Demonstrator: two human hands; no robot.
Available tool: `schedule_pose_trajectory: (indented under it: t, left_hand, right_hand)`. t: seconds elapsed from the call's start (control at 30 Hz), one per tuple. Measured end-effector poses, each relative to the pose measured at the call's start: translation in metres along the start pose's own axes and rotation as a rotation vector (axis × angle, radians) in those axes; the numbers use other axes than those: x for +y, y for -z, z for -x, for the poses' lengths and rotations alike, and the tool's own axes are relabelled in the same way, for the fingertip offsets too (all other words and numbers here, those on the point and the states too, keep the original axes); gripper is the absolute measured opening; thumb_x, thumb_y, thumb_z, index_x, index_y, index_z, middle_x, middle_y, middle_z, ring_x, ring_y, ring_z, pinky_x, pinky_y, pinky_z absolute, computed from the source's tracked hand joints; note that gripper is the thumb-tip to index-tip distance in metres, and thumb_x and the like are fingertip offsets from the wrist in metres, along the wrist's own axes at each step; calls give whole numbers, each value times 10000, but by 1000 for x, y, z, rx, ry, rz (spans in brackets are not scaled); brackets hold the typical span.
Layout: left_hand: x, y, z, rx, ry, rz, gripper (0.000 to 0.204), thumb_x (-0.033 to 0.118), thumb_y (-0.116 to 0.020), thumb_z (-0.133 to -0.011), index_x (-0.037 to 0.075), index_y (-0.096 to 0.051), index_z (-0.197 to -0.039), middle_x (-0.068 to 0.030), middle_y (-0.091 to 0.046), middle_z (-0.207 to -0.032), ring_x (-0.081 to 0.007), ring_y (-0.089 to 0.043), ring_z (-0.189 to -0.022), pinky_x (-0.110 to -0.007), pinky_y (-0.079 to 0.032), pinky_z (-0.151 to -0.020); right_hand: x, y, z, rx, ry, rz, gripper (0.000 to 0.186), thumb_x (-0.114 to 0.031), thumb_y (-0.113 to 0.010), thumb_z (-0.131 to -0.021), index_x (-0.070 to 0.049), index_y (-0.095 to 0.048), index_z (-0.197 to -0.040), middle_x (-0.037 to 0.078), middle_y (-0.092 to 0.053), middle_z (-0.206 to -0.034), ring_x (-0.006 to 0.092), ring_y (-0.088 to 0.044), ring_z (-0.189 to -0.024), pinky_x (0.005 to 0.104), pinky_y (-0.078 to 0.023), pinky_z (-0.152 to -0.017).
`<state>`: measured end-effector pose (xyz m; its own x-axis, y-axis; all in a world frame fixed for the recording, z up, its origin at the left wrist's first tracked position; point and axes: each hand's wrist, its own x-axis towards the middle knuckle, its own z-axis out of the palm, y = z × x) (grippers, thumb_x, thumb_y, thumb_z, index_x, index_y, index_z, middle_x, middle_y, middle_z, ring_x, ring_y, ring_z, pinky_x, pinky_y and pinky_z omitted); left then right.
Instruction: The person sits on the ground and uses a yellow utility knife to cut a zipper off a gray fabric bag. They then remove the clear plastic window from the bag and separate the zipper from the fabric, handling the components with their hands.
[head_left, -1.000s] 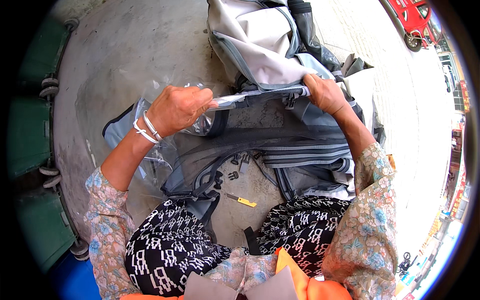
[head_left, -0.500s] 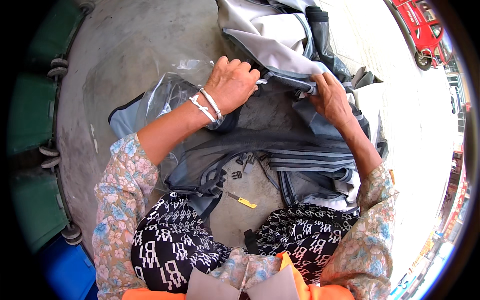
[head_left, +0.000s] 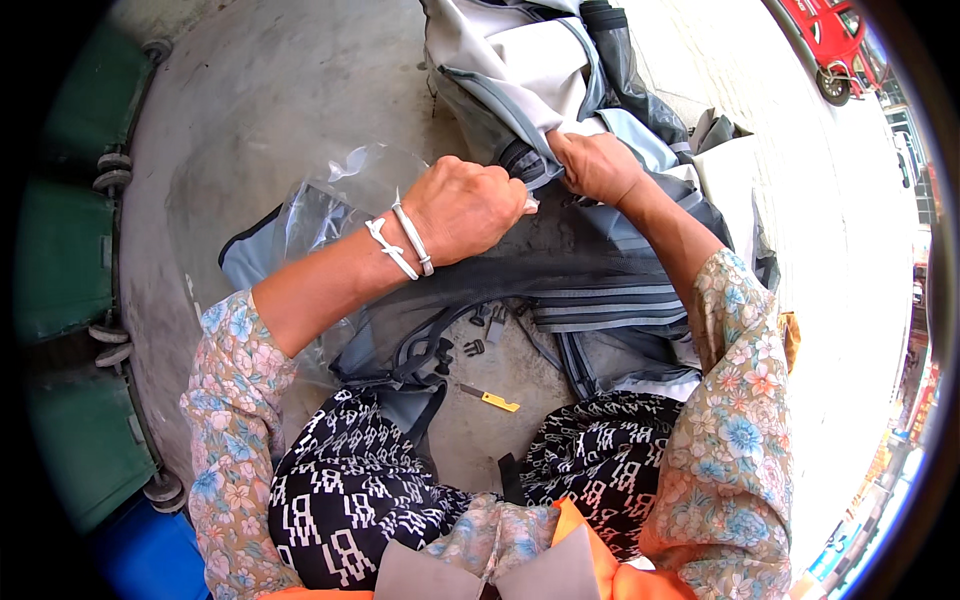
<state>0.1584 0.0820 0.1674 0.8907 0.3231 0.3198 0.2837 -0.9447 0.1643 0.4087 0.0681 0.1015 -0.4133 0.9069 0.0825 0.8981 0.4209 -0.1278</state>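
Note:
My left hand (head_left: 470,205) is closed on a small pale strip beside a clear plastic sheet (head_left: 355,175). Just right of it, my right hand (head_left: 590,165) grips the edge of the grey fabric piece (head_left: 530,60), its fingertips partly hidden by the cloth. Below both hands lie dark mesh (head_left: 420,300) and striped grey bands (head_left: 600,313). On the concrete between my knees are a yellow-handled knife (head_left: 498,400) and several black buckles (head_left: 474,348). A blue-grey piece (head_left: 250,255) lies under the plastic at the left.
Green wheeled bins (head_left: 70,240) line the left, with a blue bin (head_left: 145,560) at the lower left. A red vehicle (head_left: 835,40) stands at the upper right. More grey and white cloth (head_left: 730,200) lies to the right on the ground (head_left: 190,150).
Over the last second my left hand moved right, toward my right hand, which shifted left and up along the fabric. The fabric edge between them has bunched and turned steeper.

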Motion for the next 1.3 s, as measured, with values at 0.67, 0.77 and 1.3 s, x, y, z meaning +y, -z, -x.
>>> schedule_pose_trajectory:
  t: [0.67, 0.77, 1.3]
  left_hand:
    - [-261, 211, 539, 375, 1479, -445, 554, 537, -545, -933, 4, -690, -983, -152, -699, -897, -275, -637, -781, -381, -488, -746]
    - [-273, 179, 444, -49, 1441, -695, 462, 439, -553, -948, 12, -620, -1112, -222, -671, -972, -440, -606, -935, -473, -476, -837]
    - [-95, -10, 110, -200, 480, -91, 330, 330, -696, -855, 65, -503, -814, -105, -598, -719, -322, -592, -638, -463, -473, -592]
  right_hand:
    - [143, 22, 178, -46, -764, 98, 364, -423, -561, -942, -89, -615, -1077, 239, -672, -954, 446, -630, -904, 503, -500, -753]
    - [148, 22, 148, -58, -879, 202, 411, -377, -604, -917, -58, -557, -1173, 227, -645, -1036, 430, -617, -962, 504, -486, -793]
    - [-99, -43, -51, -37, -78, -128, 333, -319, -622, -893, -30, -478, -977, 162, -613, -823, 372, -638, -735, 445, -516, -641]
